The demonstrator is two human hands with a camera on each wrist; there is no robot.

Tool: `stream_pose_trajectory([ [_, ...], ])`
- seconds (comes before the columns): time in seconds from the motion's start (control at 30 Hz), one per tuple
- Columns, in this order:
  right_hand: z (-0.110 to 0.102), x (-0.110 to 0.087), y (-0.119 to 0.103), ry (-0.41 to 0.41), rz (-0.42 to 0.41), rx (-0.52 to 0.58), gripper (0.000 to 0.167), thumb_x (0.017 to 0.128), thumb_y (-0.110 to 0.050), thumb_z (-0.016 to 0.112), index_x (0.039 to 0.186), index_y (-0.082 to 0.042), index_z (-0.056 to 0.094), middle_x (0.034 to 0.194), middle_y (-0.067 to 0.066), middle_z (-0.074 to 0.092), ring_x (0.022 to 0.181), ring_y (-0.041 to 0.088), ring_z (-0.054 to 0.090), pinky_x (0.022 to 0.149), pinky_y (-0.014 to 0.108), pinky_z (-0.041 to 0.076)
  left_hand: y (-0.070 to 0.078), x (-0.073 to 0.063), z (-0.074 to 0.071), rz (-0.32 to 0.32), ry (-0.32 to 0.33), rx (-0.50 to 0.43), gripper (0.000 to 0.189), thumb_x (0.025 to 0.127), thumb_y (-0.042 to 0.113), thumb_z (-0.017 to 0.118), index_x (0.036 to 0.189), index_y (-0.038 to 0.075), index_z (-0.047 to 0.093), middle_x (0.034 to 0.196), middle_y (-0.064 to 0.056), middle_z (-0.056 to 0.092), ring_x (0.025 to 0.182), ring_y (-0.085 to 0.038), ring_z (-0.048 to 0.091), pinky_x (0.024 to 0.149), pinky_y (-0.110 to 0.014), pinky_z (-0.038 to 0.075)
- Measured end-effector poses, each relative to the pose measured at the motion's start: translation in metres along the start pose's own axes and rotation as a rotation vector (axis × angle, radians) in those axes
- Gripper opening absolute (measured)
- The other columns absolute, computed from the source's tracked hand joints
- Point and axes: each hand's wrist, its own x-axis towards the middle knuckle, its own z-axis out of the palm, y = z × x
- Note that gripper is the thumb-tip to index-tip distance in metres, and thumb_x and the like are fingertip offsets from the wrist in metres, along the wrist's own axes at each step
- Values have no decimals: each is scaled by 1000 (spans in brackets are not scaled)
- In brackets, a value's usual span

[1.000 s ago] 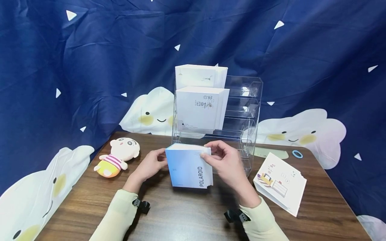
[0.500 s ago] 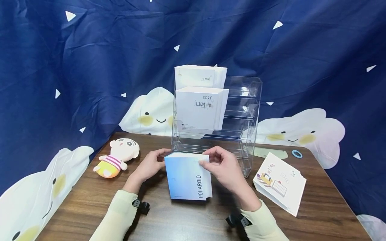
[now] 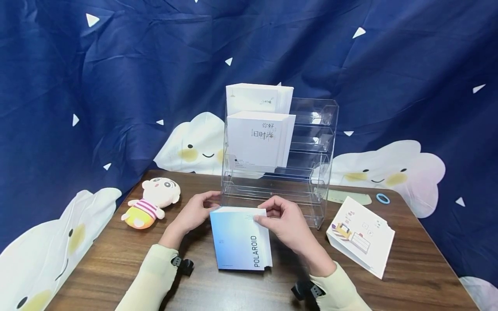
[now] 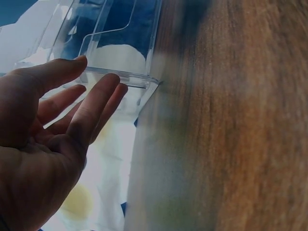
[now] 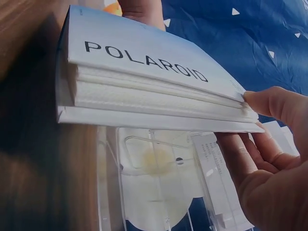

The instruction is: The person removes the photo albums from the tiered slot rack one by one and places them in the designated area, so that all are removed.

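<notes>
My right hand (image 3: 285, 222) pinches the upper right corner of a blue-and-white photo album (image 3: 235, 242) lettered POLAROID. In the right wrist view the thumb presses on the cover of the album (image 5: 144, 50), with fingers underneath the back cover and the thick page edges showing between. The album stands tilted in front of a clear acrylic tiered rack (image 3: 324, 203). My left hand (image 3: 196, 211) is by the rack's lower left corner, beside the album's top left edge. In the left wrist view this left hand (image 4: 57, 120) holds nothing, its fingers loosely spread and fingertips overlapping the rack's edge (image 4: 120, 74).
Two white albums stand in the rack, one (image 3: 253, 144) below the other (image 3: 250, 99). Right of the rack, another white album (image 3: 362, 237) lies on the wooden table (image 3: 420, 259), with a blue ring (image 3: 383, 198) and pale green flat piece (image 3: 350, 197) behind. A plush doll (image 3: 149, 205) lies left.
The blue album has come down and toward me, away from the rack, with my right hand on its corner. My left hand has stayed almost in place beside the rack.
</notes>
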Motion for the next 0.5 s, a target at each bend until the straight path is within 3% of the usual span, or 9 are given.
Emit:
stream_pose_trajectory([
  [0.27,-7,2,10,-22,41,-9,22,91,-2,88,111,1,78,96,10,79,81,9,73,72,19,58,3,1,1,-22,13,29,50,106,12,77,154,5,66,143,-17,76,120,-31,80,99,-43,67],
  [0.5,-11,4,14,-95,53,-105,23,90,-9,91,110,-3,82,88,3,80,80,11,70,70,21,57,2,-2,-1,-30,5,15,52,106,14,77,155,4,64,143,-18,76,122,-31,79,100,-45,66],
])
